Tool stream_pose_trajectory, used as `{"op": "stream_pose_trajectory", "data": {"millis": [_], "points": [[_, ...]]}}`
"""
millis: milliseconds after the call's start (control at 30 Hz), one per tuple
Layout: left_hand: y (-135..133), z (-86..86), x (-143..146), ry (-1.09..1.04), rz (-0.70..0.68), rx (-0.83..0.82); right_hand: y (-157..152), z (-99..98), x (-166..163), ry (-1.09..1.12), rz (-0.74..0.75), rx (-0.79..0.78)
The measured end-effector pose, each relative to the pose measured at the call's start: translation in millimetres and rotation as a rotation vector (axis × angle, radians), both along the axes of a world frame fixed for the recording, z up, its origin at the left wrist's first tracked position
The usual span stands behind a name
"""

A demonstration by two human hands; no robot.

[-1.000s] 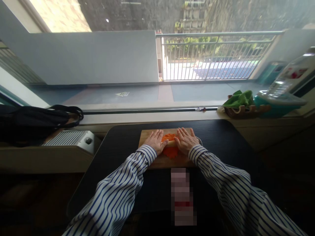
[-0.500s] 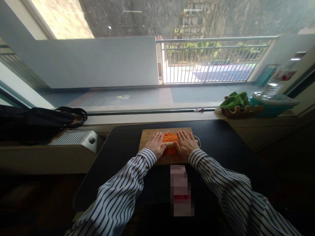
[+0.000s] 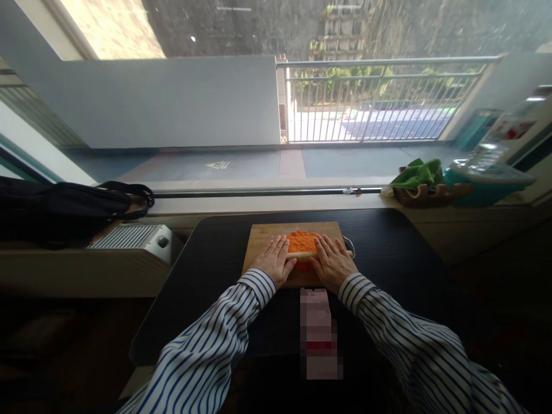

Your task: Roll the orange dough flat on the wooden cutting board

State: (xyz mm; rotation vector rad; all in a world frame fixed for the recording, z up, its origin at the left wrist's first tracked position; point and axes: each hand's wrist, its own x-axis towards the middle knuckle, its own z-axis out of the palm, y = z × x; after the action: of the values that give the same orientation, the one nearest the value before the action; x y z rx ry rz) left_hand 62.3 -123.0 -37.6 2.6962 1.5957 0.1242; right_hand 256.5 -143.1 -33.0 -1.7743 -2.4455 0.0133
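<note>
A flattened patch of orange dough (image 3: 302,240) lies on a wooden cutting board (image 3: 261,236) on a black table (image 3: 388,253). A pale rolling pin (image 3: 302,256) lies across the near edge of the dough. My left hand (image 3: 273,261) rests flat on the pin's left end, fingers stretched forward and together. My right hand (image 3: 332,263) lies flat on the right end in the same way. Both arms wear blue-and-white striped sleeves. A metal ring (image 3: 350,246) shows at the board's right edge.
A black bag (image 3: 64,210) sits on the sill at left above a white heater (image 3: 129,238). At right, a green cloth (image 3: 420,172) lies in a wooden bowl beside a teal container (image 3: 483,187). A blurred-out object (image 3: 321,333) lies on the table near me.
Both hands and the rolling pin have rolled back toward me. More orange dough now shows beyond the pin, and almost none on my side of it.
</note>
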Motion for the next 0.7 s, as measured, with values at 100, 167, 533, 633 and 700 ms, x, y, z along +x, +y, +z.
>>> {"op": "stream_pose_trajectory", "data": {"millis": [100,167,533,633,700], "points": [[10.6,1.2,1.7,0.005,0.011,0.002,12.5,1.9,-1.0,-0.008,-0.005,-0.014],[21.3,1.3,3.0,0.005,0.024,0.005,24.5,3.8,-1.9,-0.017,-0.019,-0.039],[73.6,0.5,5.7,-0.071,0.081,-0.030,87.6,0.6,-1.4,-0.016,-0.044,-0.159],[84.9,3.3,6.0,-0.073,0.084,-0.082,100.1,-0.3,-0.9,-0.002,-0.046,-0.173],[92.4,3.7,5.7,-0.068,0.090,-0.103,107.3,0.0,-1.1,0.014,-0.049,-0.178]]}}
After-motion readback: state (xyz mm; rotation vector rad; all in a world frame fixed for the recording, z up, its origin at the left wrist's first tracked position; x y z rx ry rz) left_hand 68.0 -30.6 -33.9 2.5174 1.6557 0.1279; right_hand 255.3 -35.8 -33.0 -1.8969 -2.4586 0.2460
